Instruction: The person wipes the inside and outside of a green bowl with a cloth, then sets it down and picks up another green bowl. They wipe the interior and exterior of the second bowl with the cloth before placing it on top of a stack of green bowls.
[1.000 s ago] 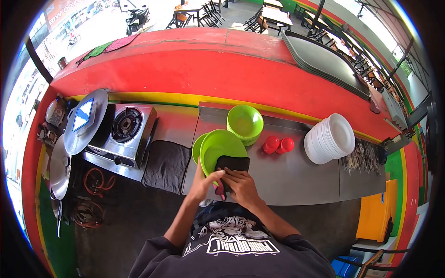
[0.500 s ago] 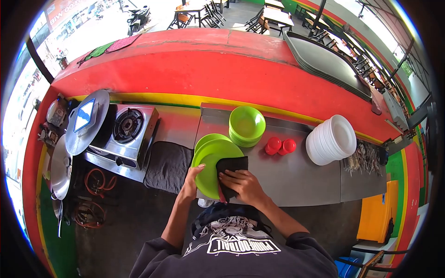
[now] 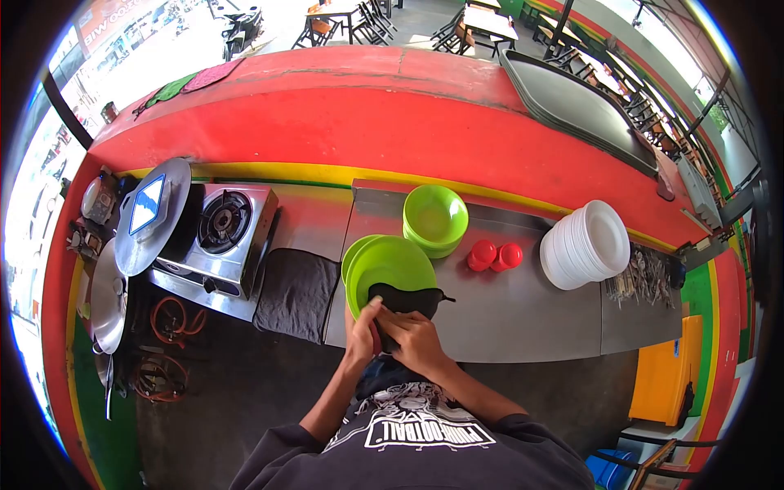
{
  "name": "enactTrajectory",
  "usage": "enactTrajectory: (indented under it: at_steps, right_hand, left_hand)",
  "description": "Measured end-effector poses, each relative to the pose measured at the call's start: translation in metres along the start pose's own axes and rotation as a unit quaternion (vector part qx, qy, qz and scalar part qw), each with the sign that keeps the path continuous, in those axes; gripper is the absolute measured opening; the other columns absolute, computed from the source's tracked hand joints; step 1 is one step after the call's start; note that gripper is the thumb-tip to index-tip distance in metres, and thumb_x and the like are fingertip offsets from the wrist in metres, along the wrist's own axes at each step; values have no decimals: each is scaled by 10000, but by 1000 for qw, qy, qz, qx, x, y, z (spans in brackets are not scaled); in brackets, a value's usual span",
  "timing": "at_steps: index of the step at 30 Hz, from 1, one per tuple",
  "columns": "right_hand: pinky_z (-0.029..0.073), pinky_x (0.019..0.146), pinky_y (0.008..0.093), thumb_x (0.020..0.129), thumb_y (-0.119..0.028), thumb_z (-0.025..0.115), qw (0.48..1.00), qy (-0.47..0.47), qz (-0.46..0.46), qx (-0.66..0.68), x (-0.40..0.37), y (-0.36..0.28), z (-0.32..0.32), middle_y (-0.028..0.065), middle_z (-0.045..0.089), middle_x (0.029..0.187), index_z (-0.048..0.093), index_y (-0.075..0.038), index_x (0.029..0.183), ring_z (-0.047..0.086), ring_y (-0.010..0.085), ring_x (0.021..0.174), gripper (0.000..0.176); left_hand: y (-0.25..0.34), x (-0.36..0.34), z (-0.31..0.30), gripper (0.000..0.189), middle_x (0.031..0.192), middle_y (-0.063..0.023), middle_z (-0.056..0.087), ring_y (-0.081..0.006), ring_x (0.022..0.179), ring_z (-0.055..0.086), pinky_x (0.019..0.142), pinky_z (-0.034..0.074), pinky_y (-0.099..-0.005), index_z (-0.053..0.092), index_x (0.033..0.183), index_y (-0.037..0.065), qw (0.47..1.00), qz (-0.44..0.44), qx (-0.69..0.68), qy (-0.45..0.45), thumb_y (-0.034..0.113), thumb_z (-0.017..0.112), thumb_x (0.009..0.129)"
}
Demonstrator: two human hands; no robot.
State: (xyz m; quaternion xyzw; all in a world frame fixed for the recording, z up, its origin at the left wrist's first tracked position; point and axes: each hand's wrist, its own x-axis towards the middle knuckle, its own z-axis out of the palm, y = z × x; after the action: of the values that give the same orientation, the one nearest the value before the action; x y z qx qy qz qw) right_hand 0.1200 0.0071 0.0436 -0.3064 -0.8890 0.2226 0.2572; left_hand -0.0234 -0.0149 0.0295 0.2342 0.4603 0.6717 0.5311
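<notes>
In the head view, a green plate is tilted up in front of me. My left hand grips its near edge, with the thumb on the front. Held in my right hand is a black cloth, spread over the lower part of the plate's face; the fingers are bunched in it, close beside my left thumb. Another green plate shows partly behind the first. Beyond them stands a stack of green bowls, with two red containers to its right.
A steel counter runs before me, bearing stacked white dishes and a pile of cutlery at right. To the left lie a dark folded cloth and a gas stove. Trays rest on the red wall.
My right hand has moved left and down with the cloth, coming close to my left hand. The cloth now folds over the plate's lower face. My left hand has shifted to the near edge.
</notes>
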Motion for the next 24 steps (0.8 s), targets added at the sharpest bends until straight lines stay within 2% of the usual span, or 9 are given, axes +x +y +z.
enactTrajectory:
  at_steps: [3, 4, 7, 10, 14, 16, 18, 21, 24]
  right_hand:
    - [463, 975, 339, 672, -50, 726, 997, -12, -62, -34, -5, 16, -13, 37, 600, 1401, 609, -98, 1313, 587, 170, 1267, 653]
    - [442, 1010, 346, 677, -60, 724, 996, -27, -71, -38, -8, 25, -19, 18, 580, 1426, 609, -99, 1320, 563, 172, 1294, 655]
    - [432, 1030, 354, 674, -87, 739, 986, -80, -109, -102, -13, 53, -45, 21, 582, 1423, 617, -104, 1313, 554, 182, 1303, 651]
    - [426, 1041, 360, 664, -71, 741, 982, -74, -120, -122, -14, 62, -59, 22, 594, 1408, 637, -100, 1282, 542, 189, 1314, 627]
    - [440, 1026, 356, 659, -49, 729, 990, -32, -88, -107, -1, 60, -76, 31, 620, 1374, 673, -86, 1213, 580, 196, 1270, 558]
    - [453, 1010, 355, 660, -46, 723, 995, -22, -54, -86, -6, 58, -65, 41, 622, 1370, 664, -82, 1224, 598, 199, 1247, 568]
    - [472, 984, 357, 665, -33, 701, 997, -1, -49, -64, -8, 59, -58, 59, 615, 1378, 614, -78, 1298, 612, 201, 1233, 641]
    - [470, 991, 363, 670, -32, 694, 996, -17, -61, -56, -8, 62, -73, 52, 611, 1383, 581, -82, 1339, 610, 201, 1237, 681]
    - [447, 1033, 374, 666, -28, 697, 993, -47, -90, -68, -10, 86, -87, 56, 598, 1398, 589, -82, 1329, 570, 200, 1287, 674]
  left_hand:
    - [15, 11, -4, 390, 1126, -109, 640, -199, 990, 628, 894, 490, -337, 570, 1239, -7, 999, -17, -5, -38, 238, 544, 936]
    - [23, 11, -4, 408, 1118, -102, 653, -201, 1012, 627, 915, 486, -338, 598, 1219, 0, 997, -65, 41, -6, 299, 520, 952]
    - [43, 23, -10, 476, 1146, -107, 637, -192, 1055, 603, 922, 472, -333, 576, 1245, -26, 974, -200, 59, -83, 318, 569, 917]
    - [27, 23, -1, 477, 1169, -122, 629, -207, 1061, 605, 913, 482, -334, 570, 1252, -26, 984, -151, 85, -32, 307, 584, 911]
    - [6, 22, 44, 475, 1136, -114, 626, -197, 1043, 604, 903, 482, -330, 558, 1251, -16, 996, -76, -16, -46, 223, 692, 863]
    - [-1, 14, 68, 457, 1113, -102, 631, -185, 1024, 608, 892, 482, -324, 566, 1235, -16, 995, -89, 28, -18, 206, 704, 860]
    - [-12, 19, 75, 395, 1078, -77, 636, -163, 969, 612, 851, 488, -313, 579, 1213, -14, 998, -67, -8, -21, 219, 660, 904]
    - [-6, 25, 79, 377, 1161, -115, 640, -206, 1070, 618, 937, 481, -341, 578, 1240, -8, 999, -29, -29, -10, 227, 577, 945]
    - [-3, 31, 66, 436, 1234, -117, 618, -218, 1172, 574, 1030, 423, -347, 553, 1310, -15, 996, -86, 5, 19, 282, 494, 995]
